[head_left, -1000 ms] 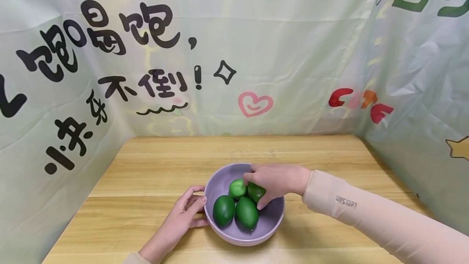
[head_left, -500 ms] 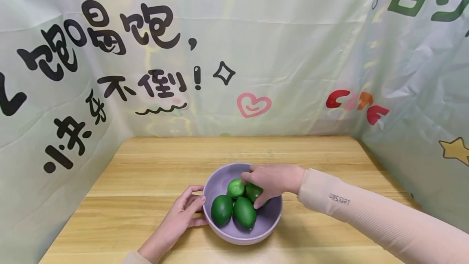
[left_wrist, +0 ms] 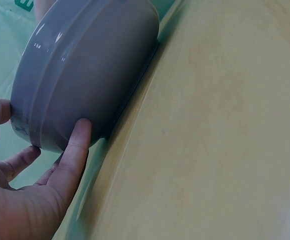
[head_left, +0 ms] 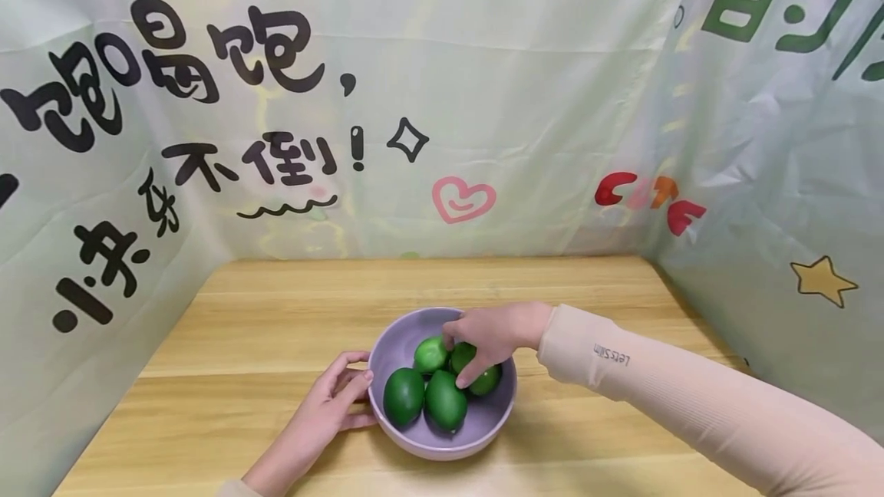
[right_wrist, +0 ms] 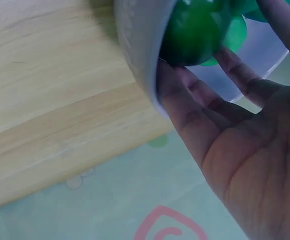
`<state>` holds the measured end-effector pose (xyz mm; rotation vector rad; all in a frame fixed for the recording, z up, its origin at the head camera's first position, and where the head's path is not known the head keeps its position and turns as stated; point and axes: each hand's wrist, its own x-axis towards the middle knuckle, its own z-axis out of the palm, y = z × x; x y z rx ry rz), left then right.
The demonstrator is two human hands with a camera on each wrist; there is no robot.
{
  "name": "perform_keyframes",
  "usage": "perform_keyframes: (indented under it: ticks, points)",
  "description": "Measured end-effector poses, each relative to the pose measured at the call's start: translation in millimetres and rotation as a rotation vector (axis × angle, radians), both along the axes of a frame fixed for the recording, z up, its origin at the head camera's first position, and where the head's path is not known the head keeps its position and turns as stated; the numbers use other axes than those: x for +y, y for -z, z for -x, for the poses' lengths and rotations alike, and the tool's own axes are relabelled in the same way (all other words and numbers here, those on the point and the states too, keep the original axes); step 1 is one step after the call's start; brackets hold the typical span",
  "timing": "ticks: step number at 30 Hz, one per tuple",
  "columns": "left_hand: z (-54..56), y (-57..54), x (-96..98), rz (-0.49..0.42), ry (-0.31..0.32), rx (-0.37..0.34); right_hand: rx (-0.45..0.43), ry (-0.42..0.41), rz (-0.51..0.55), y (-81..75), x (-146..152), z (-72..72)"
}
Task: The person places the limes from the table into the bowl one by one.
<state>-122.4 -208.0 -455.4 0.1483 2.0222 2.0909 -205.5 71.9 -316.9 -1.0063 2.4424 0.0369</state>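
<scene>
A lilac bowl (head_left: 483,432) with several green fruits stands on the wooden table. My left hand (head_left: 324,397) holds the bowl from its left, fingers spread along the outer wall. In the left wrist view one fingertip meets the bowl near its rim, another lies lower on the wall. My right hand (head_left: 493,336) reaches into the bowl from the right and grips a dark green fruit (head_left: 486,380), which shows on both sides of the thumb. Beside it lie a lighter lime (head_left: 431,355), a dark oval fruit (head_left: 404,397) and a pointed green fruit (head_left: 446,402).
Wood table (head_left: 276,328) surrounds the bowl and runs back to a printed cloth (head_left: 539,98). The cloth hangs behind and along both sides of the table, with dark lettering, a pink heart and a yellow star (head_left: 824,281) on it.
The whole head view has shifted slightly, so everything sits further left. My right hand has risen a little within the bowl, and more of the fruit under it shows. My left hand stays on the bowl.
</scene>
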Motion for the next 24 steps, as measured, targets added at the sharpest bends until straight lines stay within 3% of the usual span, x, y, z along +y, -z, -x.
perform_keyframes:
  ticks: [14,24]
  points:
    - [-1.9,-2.8,0.0,-0.001,0.017,0.004,-0.008,0.018,0.016,0.3,-1.9,5.7]
    - [-1.6,-2.3,0.4,-0.005,0.018,0.007,0.094,-0.032,0.092,0.6,3.7,11.2]
